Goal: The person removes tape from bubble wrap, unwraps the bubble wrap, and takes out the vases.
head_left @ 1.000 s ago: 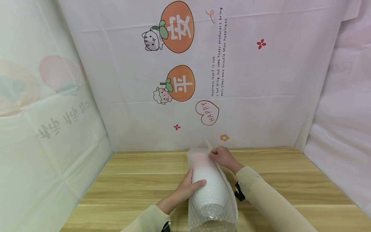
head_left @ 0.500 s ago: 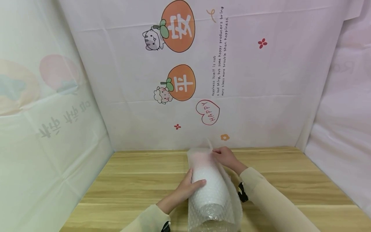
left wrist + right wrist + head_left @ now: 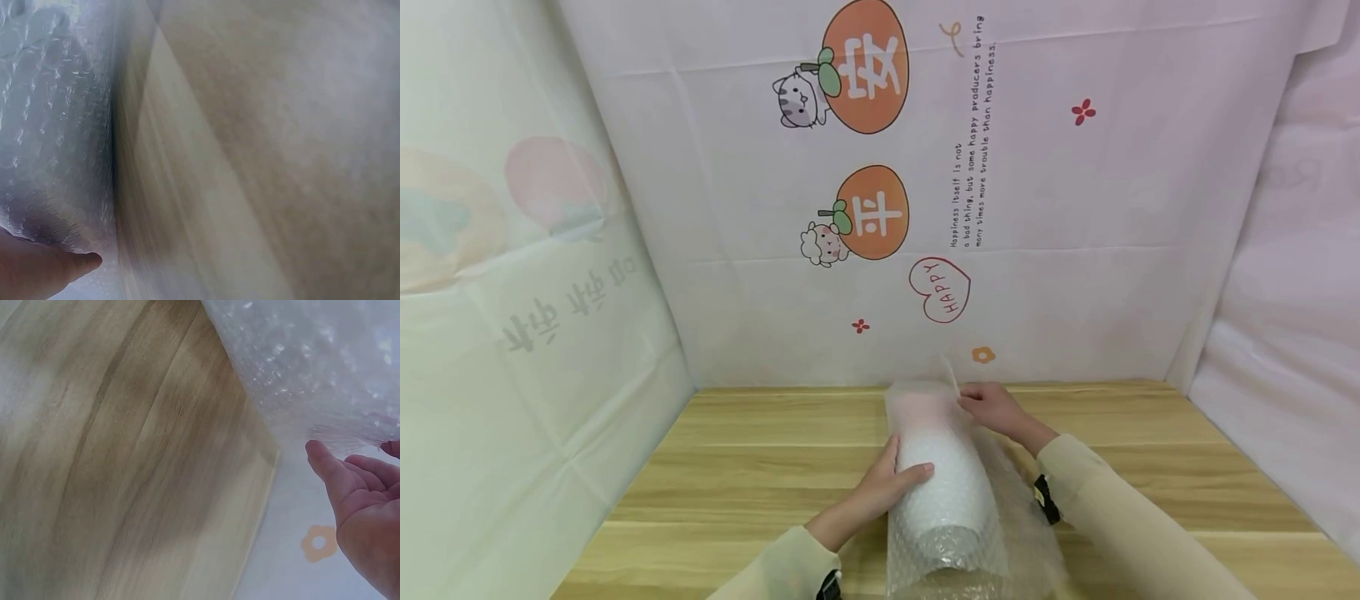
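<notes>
A white, vase-shaped object (image 3: 943, 471) lies lengthwise on the wooden table, seen through clear bubble wrap (image 3: 1022, 517). My left hand (image 3: 880, 483) holds its left side, thumb across the top and fingers along the flank, some of them hidden. Part of that hand (image 3: 44, 269) shows against the wrap in the left wrist view. At the far end, my right hand (image 3: 996, 408) pinches the loose edge of the wrap, which spreads out to the right of the object. The right wrist view has the sheet (image 3: 319, 356) hanging from the fingers (image 3: 325, 462).
The wood-grain table (image 3: 760, 475) reaches the printed white cloth (image 3: 1075, 250) at the back. Cloth walls stand at the left (image 3: 550, 417) and right (image 3: 1285, 375). A black strap (image 3: 1047, 500) sits at the right sleeve.
My right hand has moved slightly right, drawing the bubble wrap's edge with it. The loose sheet now spreads farther right on the table. My left hand stays in place.
</notes>
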The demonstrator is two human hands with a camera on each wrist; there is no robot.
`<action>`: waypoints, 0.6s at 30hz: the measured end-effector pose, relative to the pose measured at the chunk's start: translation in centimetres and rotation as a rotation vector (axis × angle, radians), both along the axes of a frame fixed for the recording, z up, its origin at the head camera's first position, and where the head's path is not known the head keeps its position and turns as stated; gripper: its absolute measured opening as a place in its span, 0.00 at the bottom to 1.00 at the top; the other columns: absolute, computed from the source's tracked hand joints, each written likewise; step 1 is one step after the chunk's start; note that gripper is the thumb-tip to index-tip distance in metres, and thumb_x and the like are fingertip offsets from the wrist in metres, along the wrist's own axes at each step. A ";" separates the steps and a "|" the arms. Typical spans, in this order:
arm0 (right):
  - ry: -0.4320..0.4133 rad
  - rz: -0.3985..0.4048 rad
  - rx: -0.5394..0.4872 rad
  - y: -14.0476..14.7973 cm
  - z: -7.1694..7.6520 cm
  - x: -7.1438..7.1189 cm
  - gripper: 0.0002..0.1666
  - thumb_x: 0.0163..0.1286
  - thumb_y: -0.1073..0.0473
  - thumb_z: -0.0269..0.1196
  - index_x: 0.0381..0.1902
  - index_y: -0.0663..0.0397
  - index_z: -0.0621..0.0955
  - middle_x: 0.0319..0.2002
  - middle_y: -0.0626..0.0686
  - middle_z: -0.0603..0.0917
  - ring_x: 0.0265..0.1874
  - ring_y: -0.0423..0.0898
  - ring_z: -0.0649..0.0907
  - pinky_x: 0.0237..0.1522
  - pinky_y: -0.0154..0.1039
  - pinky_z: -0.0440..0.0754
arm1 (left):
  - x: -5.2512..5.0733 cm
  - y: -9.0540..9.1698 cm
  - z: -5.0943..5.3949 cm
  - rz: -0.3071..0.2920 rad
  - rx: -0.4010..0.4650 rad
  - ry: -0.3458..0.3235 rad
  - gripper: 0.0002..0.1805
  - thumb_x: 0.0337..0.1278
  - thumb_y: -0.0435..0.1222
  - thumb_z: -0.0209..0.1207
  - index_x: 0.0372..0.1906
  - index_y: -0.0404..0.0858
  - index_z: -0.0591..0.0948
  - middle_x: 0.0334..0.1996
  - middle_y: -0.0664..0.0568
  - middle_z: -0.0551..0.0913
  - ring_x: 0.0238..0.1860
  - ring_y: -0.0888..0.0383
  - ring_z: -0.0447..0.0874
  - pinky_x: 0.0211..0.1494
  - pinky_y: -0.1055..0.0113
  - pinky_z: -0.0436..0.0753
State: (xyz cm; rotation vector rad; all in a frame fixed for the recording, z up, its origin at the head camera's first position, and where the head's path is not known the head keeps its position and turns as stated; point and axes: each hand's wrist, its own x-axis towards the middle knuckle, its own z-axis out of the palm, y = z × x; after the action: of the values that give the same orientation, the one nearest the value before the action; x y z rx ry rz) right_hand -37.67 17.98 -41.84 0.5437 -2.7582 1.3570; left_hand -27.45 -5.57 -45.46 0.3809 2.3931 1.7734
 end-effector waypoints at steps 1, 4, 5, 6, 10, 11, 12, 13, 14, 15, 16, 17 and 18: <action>-0.012 0.002 -0.001 0.0 0.0 0.1 0.17 0.74 0.62 0.55 0.22 0.59 0.73 0.16 0.46 0.65 0.17 0.42 0.66 0.22 0.37 0.68 | 0.0 0.0 0.0 0.000 -0.001 0.000 0.56 0.56 0.54 0.62 0.75 0.26 0.45 0.73 0.29 0.48 0.72 0.36 0.47 0.70 0.43 0.53; -0.044 0.016 -0.004 0.3 0.1 0.2 0.14 0.75 0.61 0.54 0.36 0.67 0.82 0.18 0.50 0.72 0.17 0.41 0.70 0.22 0.36 0.72 | -0.2 -0.1 -0.1 0.004 -0.006 0.003 0.56 0.56 0.53 0.62 0.75 0.26 0.46 0.73 0.29 0.48 0.72 0.35 0.48 0.70 0.42 0.54; -0.050 0.019 -0.005 0.3 0.1 0.2 0.15 0.75 0.61 0.54 0.42 0.68 0.83 0.19 0.50 0.75 0.17 0.41 0.71 0.23 0.37 0.73 | -0.2 -0.1 -0.1 0.006 -0.008 0.003 0.56 0.56 0.53 0.62 0.75 0.26 0.46 0.73 0.29 0.49 0.72 0.35 0.48 0.70 0.42 0.54; -0.058 0.025 -0.009 0.4 0.2 0.3 0.16 0.75 0.61 0.54 0.47 0.69 0.83 0.20 0.51 0.76 0.17 0.41 0.71 0.23 0.37 0.73 | -0.2 -0.1 -0.1 0.007 -0.011 0.004 0.56 0.56 0.53 0.62 0.74 0.26 0.46 0.73 0.29 0.49 0.72 0.35 0.48 0.70 0.42 0.54; -0.080 0.042 -0.012 0.5 0.3 0.7 0.20 0.75 0.60 0.54 0.57 0.70 0.78 0.16 0.49 0.73 0.13 0.39 0.66 0.20 0.36 0.70 | -0.2 -0.1 -0.1 0.012 -0.015 0.009 0.56 0.56 0.53 0.62 0.74 0.25 0.46 0.73 0.28 0.49 0.72 0.34 0.48 0.70 0.42 0.54; -0.088 0.042 -0.016 0.5 0.3 0.8 0.21 0.75 0.60 0.54 0.58 0.70 0.77 0.15 0.48 0.71 0.13 0.39 0.65 0.20 0.35 0.69 | -0.2 -0.1 -0.1 0.012 -0.017 0.009 0.56 0.56 0.53 0.62 0.74 0.25 0.46 0.72 0.28 0.49 0.72 0.34 0.48 0.70 0.42 0.54; -0.094 0.047 -0.017 0.5 0.4 0.9 0.21 0.75 0.60 0.54 0.59 0.70 0.77 0.13 0.47 0.69 0.12 0.39 0.64 0.19 0.35 0.68 | -0.2 -0.1 -0.1 0.012 -0.018 0.010 0.56 0.56 0.54 0.62 0.74 0.25 0.46 0.72 0.28 0.49 0.72 0.34 0.48 0.70 0.42 0.54; -0.101 0.046 -0.017 0.5 0.4 1.0 0.21 0.75 0.61 0.53 0.60 0.70 0.76 0.12 0.46 0.66 0.12 0.39 0.63 0.19 0.34 0.68 | -0.2 -0.1 -0.1 0.011 -0.019 0.009 0.56 0.56 0.54 0.62 0.74 0.25 0.46 0.72 0.28 0.49 0.72 0.34 0.48 0.70 0.41 0.54; -0.104 0.050 -0.018 0.5 0.5 1.2 0.22 0.75 0.61 0.53 0.60 0.70 0.75 0.12 0.46 0.66 0.12 0.39 0.63 0.19 0.35 0.68 | -0.2 -0.1 -0.1 0.010 -0.021 0.009 0.56 0.56 0.54 0.62 0.74 0.25 0.46 0.72 0.28 0.49 0.72 0.34 0.48 0.70 0.41 0.54; -0.109 0.050 -0.018 0.5 0.6 1.3 0.22 0.76 0.60 0.53 0.61 0.70 0.75 0.13 0.47 0.67 0.12 0.39 0.64 0.20 0.35 0.70 | -0.2 -0.1 -0.1 0.011 -0.022 0.009 0.56 0.56 0.54 0.62 0.74 0.25 0.47 0.72 0.28 0.49 0.72 0.34 0.48 0.70 0.41 0.54; -0.119 0.045 -0.023 0.6 0.6 1.4 0.23 0.76 0.60 0.53 0.62 0.70 0.74 0.14 0.48 0.68 0.13 0.40 0.65 0.22 0.36 0.72 | -0.2 -0.1 -0.1 0.010 -0.023 0.009 0.56 0.56 0.54 0.62 0.74 0.25 0.47 0.72 0.28 0.49 0.72 0.34 0.48 0.70 0.41 0.54; -0.124 0.045 -0.025 0.6 0.6 1.6 0.23 0.76 0.60 0.53 0.62 0.70 0.74 0.16 0.49 0.71 0.14 0.40 0.67 0.24 0.36 0.74 | -0.2 -0.1 -0.1 0.010 -0.024 0.009 0.56 0.56 0.54 0.62 0.74 0.25 0.46 0.72 0.28 0.49 0.72 0.34 0.48 0.70 0.41 0.54; -0.127 0.044 -0.029 0.7 0.7 1.7 0.23 0.76 0.59 0.53 0.62 0.70 0.74 0.19 0.51 0.76 0.16 0.41 0.70 0.26 0.38 0.76 | -0.2 -0.1 -0.1 0.009 -0.025 0.009 0.56 0.56 0.54 0.62 0.74 0.25 0.46 0.72 0.28 0.49 0.72 0.34 0.48 0.70 0.41 0.54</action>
State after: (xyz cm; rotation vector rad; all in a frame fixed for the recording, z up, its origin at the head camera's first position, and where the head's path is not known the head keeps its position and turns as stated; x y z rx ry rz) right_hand -35.99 18.67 -41.18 0.5383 -2.8366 1.4888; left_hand -27.68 -5.67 -45.54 0.3765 2.4250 1.7472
